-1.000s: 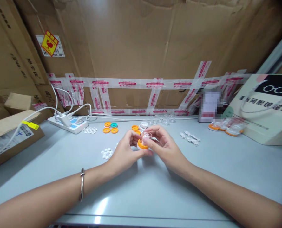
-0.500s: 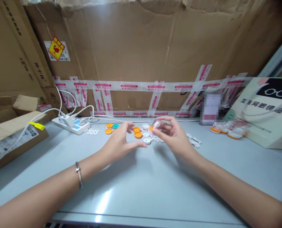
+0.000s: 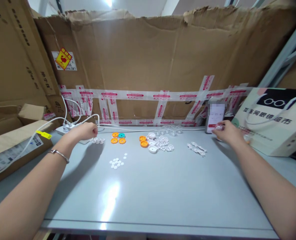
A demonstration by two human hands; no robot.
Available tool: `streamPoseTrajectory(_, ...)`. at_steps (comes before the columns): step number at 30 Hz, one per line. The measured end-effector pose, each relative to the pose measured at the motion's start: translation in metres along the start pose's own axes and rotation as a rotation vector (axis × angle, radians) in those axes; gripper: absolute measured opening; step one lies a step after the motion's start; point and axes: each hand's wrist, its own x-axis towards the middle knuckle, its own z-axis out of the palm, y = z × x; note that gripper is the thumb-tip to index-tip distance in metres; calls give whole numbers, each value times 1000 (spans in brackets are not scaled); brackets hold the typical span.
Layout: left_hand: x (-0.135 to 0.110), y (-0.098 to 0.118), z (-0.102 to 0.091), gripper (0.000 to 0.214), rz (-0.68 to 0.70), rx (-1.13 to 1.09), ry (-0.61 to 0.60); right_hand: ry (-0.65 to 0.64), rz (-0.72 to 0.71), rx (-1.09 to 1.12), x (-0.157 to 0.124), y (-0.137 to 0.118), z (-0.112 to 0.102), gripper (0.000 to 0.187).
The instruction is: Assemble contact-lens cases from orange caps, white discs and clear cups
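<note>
My left hand (image 3: 84, 131) reaches to the far left of the table, fingers curled in a loose pinch over a small heap of white discs (image 3: 98, 140) beside the power strip (image 3: 63, 129). My right hand (image 3: 227, 132) is stretched to the far right, closed round a small clear cased piece with an orange base, next to the phone (image 3: 215, 117) and the other such pieces by the printed box (image 3: 275, 120). Between the hands lie orange and teal rings (image 3: 118, 138), orange and white caps (image 3: 148, 141) and more white discs (image 3: 116, 162).
Cardboard walls taped with red-and-white tape (image 3: 135, 96) stand behind the grey table (image 3: 148, 193). An open carton (image 3: 10, 146) sits at the left with white cables running to the power strip. Small clear parts (image 3: 197, 148) lie right of centre.
Both hands have parted from the middle: the left went out to the discs by the power strip, the right carried the clear orange-based piece to the far right. The camera has tilted up.
</note>
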Motion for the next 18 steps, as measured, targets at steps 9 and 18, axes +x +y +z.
streamPoseTrajectory(9, 0, 22, 6, 15, 38, 39, -87, -136, 44, -347, 16, 13, 18, 41)
streamPoseTrajectory(18, 1, 27, 13, 10, 82, 39, -68, -188, -31, -432, 8, 13, 17, 44)
